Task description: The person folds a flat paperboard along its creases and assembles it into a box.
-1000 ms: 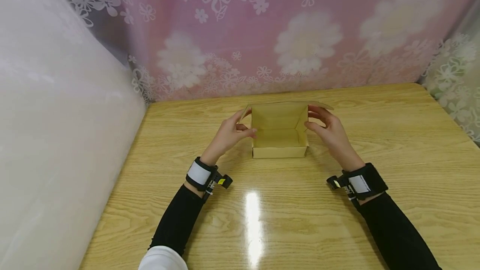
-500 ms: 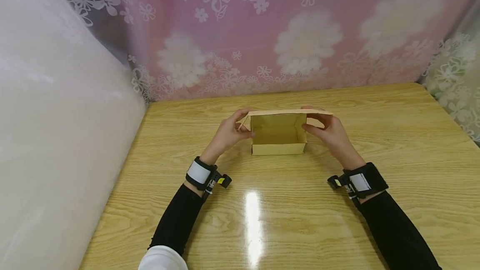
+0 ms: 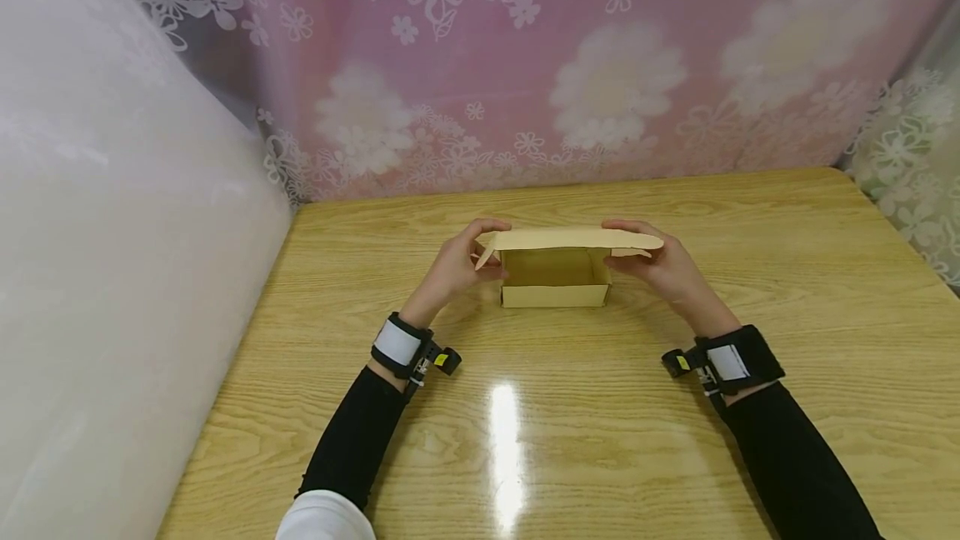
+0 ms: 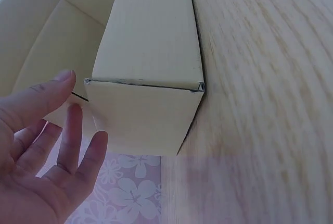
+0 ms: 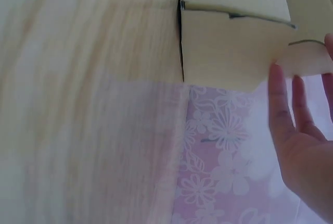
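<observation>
A small tan cardboard box stands on the wooden table, its front side open toward me. Its hinged lid tilts forward over the opening, with tucking ears at both ends. My left hand holds the lid's left end, index finger over the top and thumb low beside the opening. In the left wrist view the thumb lies near the rim, with the other fingers spread by the end wall. At the right end my right hand holds the lid from above, its thumb partly hidden underneath. The right fingertips reach the side flap.
The wooden table carries a bright light reflection in front of the box. A pink flowered curtain hangs behind the table, and a white sheet borders it on the left.
The lid has swung from standing upright behind the box to leaning forward over the opening. Both hands have stayed at its ends, the right fingers now further over the top.
</observation>
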The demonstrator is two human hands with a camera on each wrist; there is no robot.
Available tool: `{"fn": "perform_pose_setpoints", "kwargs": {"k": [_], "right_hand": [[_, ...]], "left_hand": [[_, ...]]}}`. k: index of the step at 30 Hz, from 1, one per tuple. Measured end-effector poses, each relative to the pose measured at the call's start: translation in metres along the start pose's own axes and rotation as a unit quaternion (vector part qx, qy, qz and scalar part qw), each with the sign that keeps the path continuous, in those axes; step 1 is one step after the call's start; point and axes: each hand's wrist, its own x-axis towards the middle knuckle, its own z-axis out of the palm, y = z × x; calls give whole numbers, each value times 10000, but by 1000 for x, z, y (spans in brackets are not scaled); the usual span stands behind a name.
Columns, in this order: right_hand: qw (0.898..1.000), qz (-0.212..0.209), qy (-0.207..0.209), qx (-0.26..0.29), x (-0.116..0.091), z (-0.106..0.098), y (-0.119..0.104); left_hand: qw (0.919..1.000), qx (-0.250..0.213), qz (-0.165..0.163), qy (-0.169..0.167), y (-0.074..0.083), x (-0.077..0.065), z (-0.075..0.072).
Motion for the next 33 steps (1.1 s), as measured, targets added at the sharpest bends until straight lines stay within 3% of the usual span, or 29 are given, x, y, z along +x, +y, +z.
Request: {"fn": "perform_pose_setpoints", "kwargs": {"k": [6, 12, 19, 21, 24, 28, 30, 31, 33], "right_hand": [[9988, 169, -317, -338, 2, -4, -2], [9971, 90, -352, -673, 2, -8, -1], [9961, 217, -803, -300, 1, -16, 1], [9950, 183, -873, -442, 0, -20, 2], [9950, 432, -824, -349, -2, -24, 3], [9906, 992, -832, 443, -2, -24, 3], [9874, 1133, -951, 565, 0, -21, 3], [9861, 1169, -1029, 577, 0, -19, 2], [9849, 1180, -1160, 514, 2, -15, 1]], "left_hand": [[9999, 5, 59, -162, -4, 0, -3], [9984, 160, 255, -478, -8, 0, -8], [9965, -41, 413, -719, -19, -1, -13], [9965, -369, 255, -709, -21, -2, -13], [9913, -1076, -399, -645, -20, -2, -11], [9613, -2187, -1435, -865, -10, -2, -3], [9477, -2482, -1710, -1045, -4, -3, 1], [9431, -2594, -1765, -1098, -2, -3, 2], [9426, -2595, -1767, -1137, 1, -4, 4]]}}
